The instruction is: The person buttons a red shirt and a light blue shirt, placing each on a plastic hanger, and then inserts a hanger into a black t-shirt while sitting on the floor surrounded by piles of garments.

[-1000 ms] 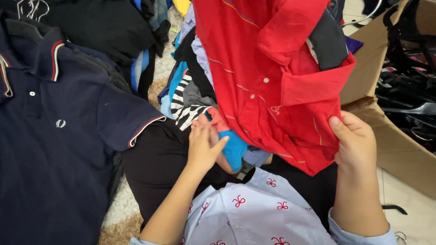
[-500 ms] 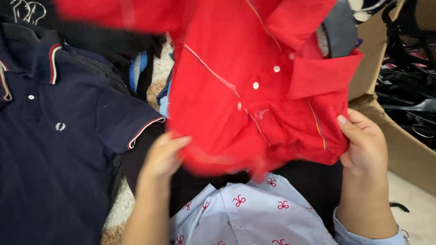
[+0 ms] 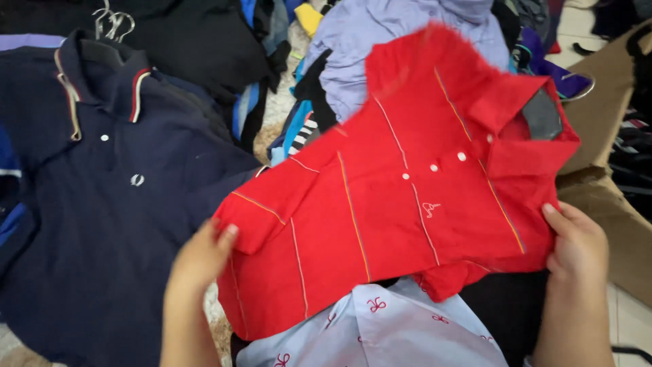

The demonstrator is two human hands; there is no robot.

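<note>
The left hand (image 3: 200,255) is closed on the sleeve edge of a red short-sleeved polo shirt with thin pale stripes and white buttons (image 3: 401,197), thumb on top of the cloth. The right hand (image 3: 577,245) pinches the shirt's opposite edge just below the collar, fingers apparently tucked behind the fabric, though that side is hidden. The shirt is held spread and tilted above a heap of clothes, its outline somewhat blurred. Directly beneath it lies a pale blue garment printed with small red bows (image 3: 380,333). To the left lies a navy polo shirt with red-and-white collar trim (image 3: 115,224), on wire hangers (image 3: 112,24). A brown cardboard box (image 3: 611,136) stands at right.
</note>
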